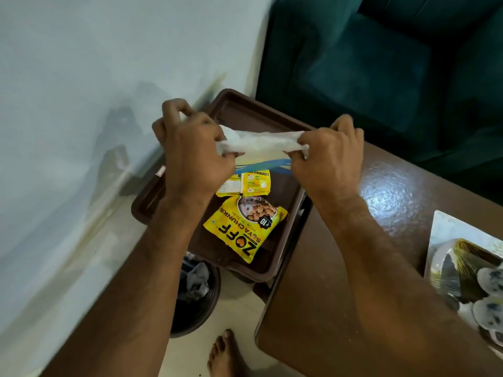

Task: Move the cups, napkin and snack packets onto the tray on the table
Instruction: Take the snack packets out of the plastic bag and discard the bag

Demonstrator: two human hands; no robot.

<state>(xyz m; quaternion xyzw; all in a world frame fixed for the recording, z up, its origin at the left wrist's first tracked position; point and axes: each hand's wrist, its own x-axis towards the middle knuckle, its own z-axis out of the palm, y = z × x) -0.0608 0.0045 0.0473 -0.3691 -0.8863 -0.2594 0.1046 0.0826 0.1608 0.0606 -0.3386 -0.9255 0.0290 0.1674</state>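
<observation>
A white napkin (261, 144) is stretched between my left hand (190, 148) and my right hand (326, 156), each gripping one end, held above the brown tray (245, 110). In the tray lies a yellow soya chunks packet (245, 229), and beyond it a second yellow packet (250, 180), partly hidden by my hands and the napkin. The tray sits at the left end of the brown table (340, 268), overhanging its edge. No cups are in view.
A dark waste bin (196, 300) with crumpled paper stands on the floor under the tray. A decorative plate (462, 268) lies at the table's right edge. A teal sofa (381, 63) stands behind, with a white wall (81, 104) to the left. My bare foot (223, 355) shows below.
</observation>
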